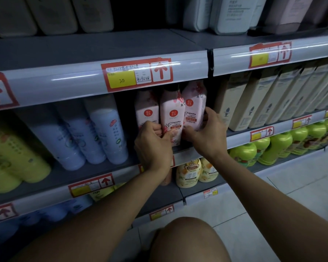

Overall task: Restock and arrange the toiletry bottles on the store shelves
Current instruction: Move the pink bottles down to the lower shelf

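Three pink Camellia conditioner bottles stand side by side on the middle shelf. My left hand [153, 142] grips the lower part of the middle pink bottle [171, 114], thumb on its front. My right hand [206, 132] holds the right pink bottle [194, 104], thumb on its right side and fingers round its base. The left pink bottle [146, 108] stands behind my left hand, touched by neither hand as far as I can tell.
Pale blue bottles [106, 133] and yellow-green bottles [11, 159] stand to the left, cream boxes [240, 103] to the right. Green bottles [276, 148] and yellow bottles [187, 173] fill the shelf below. The shelf edge [64, 82] above carries price tags. My knee [187, 241] is low in view.
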`<act>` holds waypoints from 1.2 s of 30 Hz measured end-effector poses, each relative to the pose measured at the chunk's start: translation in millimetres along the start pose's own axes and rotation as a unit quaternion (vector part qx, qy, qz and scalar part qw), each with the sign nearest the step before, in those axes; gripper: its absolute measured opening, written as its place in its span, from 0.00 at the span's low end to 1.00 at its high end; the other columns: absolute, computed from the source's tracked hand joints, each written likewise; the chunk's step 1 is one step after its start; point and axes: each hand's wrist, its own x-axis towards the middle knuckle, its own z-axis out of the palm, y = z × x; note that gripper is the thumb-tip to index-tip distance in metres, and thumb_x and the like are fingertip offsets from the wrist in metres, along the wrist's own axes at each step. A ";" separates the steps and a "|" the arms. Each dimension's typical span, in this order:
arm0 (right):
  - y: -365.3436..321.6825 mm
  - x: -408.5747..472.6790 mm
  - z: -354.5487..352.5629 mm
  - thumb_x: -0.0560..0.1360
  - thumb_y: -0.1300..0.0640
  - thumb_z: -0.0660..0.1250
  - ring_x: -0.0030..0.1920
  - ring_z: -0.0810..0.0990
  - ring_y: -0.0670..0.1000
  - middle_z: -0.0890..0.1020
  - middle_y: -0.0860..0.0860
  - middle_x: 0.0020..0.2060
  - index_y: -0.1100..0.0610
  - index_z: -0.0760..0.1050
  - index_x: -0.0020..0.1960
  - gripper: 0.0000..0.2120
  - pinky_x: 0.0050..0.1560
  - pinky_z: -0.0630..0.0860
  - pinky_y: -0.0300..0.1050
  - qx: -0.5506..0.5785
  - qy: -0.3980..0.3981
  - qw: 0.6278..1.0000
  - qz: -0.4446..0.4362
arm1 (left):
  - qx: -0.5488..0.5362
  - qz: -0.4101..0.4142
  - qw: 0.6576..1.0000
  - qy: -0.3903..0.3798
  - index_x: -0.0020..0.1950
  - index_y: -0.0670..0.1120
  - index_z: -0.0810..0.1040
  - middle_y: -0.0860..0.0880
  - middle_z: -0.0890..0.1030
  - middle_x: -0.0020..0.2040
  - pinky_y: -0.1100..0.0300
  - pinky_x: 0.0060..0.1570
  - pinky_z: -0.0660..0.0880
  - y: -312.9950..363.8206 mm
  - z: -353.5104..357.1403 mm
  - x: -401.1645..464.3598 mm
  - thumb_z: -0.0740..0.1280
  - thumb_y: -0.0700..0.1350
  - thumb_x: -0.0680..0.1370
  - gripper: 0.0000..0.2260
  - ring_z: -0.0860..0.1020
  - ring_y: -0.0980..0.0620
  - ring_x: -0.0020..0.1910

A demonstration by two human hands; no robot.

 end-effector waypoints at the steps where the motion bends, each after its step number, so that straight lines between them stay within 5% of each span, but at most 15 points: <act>1: -0.1 -1.0 0.5 0.66 0.41 0.77 0.57 0.79 0.53 0.78 0.51 0.58 0.50 0.72 0.67 0.33 0.56 0.81 0.59 0.003 0.000 1.000 0.004 | -0.002 -0.005 1.000 0.000 0.43 0.48 0.77 0.52 0.85 0.43 0.52 0.39 0.84 0.0 0.7 1.1 0.84 0.48 0.67 0.17 0.84 0.55 0.41; 10: 2.7 -10.3 8.2 0.70 0.40 0.79 0.58 0.76 0.51 0.76 0.51 0.59 0.55 0.71 0.68 0.34 0.57 0.79 0.54 0.034 0.033 0.999 0.009 | -0.030 -0.047 0.998 0.031 0.42 0.48 0.79 0.52 0.86 0.42 0.54 0.43 0.83 4.7 6.1 -0.7 0.84 0.46 0.67 0.14 0.85 0.55 0.41; 14: -0.3 -15.0 12.4 0.71 0.43 0.79 0.60 0.75 0.53 0.74 0.53 0.61 0.56 0.69 0.69 0.34 0.58 0.77 0.52 0.026 0.044 0.999 0.015 | -0.028 -0.060 0.997 0.036 0.42 0.47 0.80 0.51 0.87 0.42 0.65 0.42 0.76 10.2 5.0 -1.3 0.82 0.44 0.69 0.11 0.85 0.54 0.42; 19: -2.2 -16.5 15.9 0.71 0.47 0.78 0.60 0.75 0.56 0.73 0.54 0.62 0.55 0.68 0.69 0.32 0.57 0.77 0.51 0.024 0.041 0.999 0.020 | -0.020 -0.049 0.997 0.047 0.42 0.47 0.82 0.50 0.87 0.42 0.59 0.46 0.80 10.6 5.6 -5.0 0.80 0.42 0.72 0.08 0.86 0.51 0.44; 24: -3.7 -16.5 20.2 0.72 0.48 0.78 0.58 0.75 0.54 0.73 0.55 0.61 0.56 0.69 0.67 0.30 0.53 0.71 0.44 0.031 0.040 0.999 0.017 | -0.039 -0.052 0.997 0.039 0.44 0.46 0.82 0.51 0.87 0.42 0.75 0.39 0.73 11.7 5.7 -6.4 0.79 0.39 0.73 0.07 0.85 0.56 0.42; 32: -7.7 -19.8 18.7 0.73 0.49 0.77 0.62 0.73 0.55 0.72 0.55 0.63 0.56 0.67 0.72 0.32 0.57 0.71 0.45 0.014 0.030 0.999 0.019 | -0.032 -0.003 0.998 -0.050 0.41 0.51 0.78 0.55 0.82 0.38 0.61 0.39 0.81 2.7 -28.0 -15.5 0.76 0.39 0.75 0.10 0.81 0.60 0.38; 36: -13.5 -32.3 14.3 0.74 0.48 0.76 0.64 0.73 0.59 0.73 0.57 0.64 0.57 0.66 0.73 0.33 0.59 0.73 0.50 -0.016 0.027 0.999 0.027 | 0.017 0.036 0.989 -0.139 0.46 0.55 0.76 0.57 0.80 0.45 0.56 0.42 0.82 -4.0 -57.7 -17.4 0.75 0.42 0.75 0.10 0.81 0.60 0.43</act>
